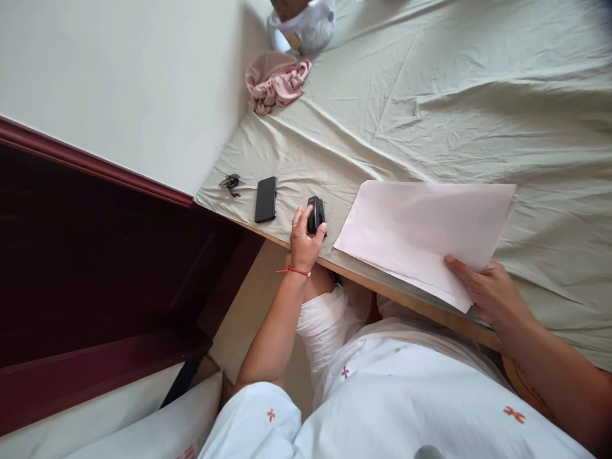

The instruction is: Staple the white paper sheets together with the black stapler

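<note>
Left hand (303, 241) fingers clamped on small black device (316, 214) at bed edge; right hand (485, 290) pinching paper sheets (425, 226). Best to grip device firmly, keep sheets flat on bed (454, 95)

Pale wall (119, 83); dark red wooden trim (95, 167); green-sheeted bed (454, 95)

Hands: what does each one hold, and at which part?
The left hand grips a small black device at its near end. The right hand holds the paper by its near corner.
</note>
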The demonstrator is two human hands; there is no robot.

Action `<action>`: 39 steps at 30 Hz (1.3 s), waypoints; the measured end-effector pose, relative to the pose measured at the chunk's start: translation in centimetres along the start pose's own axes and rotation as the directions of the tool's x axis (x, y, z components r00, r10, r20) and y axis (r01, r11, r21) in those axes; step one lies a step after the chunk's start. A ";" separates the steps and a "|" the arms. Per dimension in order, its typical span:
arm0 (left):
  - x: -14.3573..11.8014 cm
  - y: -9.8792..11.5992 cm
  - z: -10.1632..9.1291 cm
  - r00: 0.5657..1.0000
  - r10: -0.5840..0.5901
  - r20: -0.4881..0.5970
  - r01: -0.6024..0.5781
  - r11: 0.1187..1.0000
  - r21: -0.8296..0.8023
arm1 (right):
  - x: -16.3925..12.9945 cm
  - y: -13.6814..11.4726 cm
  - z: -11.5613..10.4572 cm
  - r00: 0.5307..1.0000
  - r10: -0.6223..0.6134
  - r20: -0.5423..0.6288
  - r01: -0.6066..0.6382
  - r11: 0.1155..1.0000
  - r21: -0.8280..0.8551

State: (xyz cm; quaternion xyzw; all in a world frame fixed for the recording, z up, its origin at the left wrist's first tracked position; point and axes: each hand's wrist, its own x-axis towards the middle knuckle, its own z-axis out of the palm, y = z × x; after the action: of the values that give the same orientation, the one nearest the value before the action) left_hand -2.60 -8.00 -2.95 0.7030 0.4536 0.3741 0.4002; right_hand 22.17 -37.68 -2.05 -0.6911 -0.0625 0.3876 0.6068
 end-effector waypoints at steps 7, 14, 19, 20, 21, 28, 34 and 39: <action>-7.5 1.6 1.4 0.935 -0.290 -0.205 0.191 0.897 -0.398 | -0.4 0.6 2.0 0.994 0.091 -0.058 -0.076 0.969 0.234; -10.9 4.7 6.5 0.796 -0.558 0.235 0.526 0.446 -0.724 | -2.5 2.8 3.6 0.995 -0.042 0.089 0.030 0.991 0.132; -9.4 6.1 6.9 0.782 -0.616 0.094 0.450 0.454 -0.769 | -2.1 1.4 2.0 0.960 -0.096 0.264 0.107 0.994 -0.027; -9.1 6.2 6.3 0.806 -0.588 0.057 0.414 0.494 -0.764 | -1.4 0.7 1.2 0.964 -0.163 0.209 0.165 0.986 0.006; -8.9 6.2 5.5 0.829 -0.558 0.042 0.395 0.531 -0.750 | -0.6 -0.1 0.4 0.967 -0.221 0.129 0.218 0.975 0.035; -7.8 6.2 1.5 0.917 -0.359 0.173 0.391 0.724 -0.568 | 4.4 -5.4 -1.9 0.918 -0.155 0.365 0.213 0.969 -0.125; -5.6 6.0 2.0 0.983 -0.182 -0.015 0.141 0.812 -0.567 | 3.5 -6.4 3.9 0.796 0.023 0.605 0.044 0.994 -0.095; -3.5 4.7 0.7 0.993 -0.051 -0.104 -0.018 0.821 -0.571 | 3.5 -5.9 6.7 0.824 -0.384 0.417 0.376 0.921 0.104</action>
State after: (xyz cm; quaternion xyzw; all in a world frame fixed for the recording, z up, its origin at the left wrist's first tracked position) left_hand -1.48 -12.72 0.46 0.5243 0.3491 0.5291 0.5686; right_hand 22.71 -28.93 1.81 -0.5569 -0.3277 0.4022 0.6486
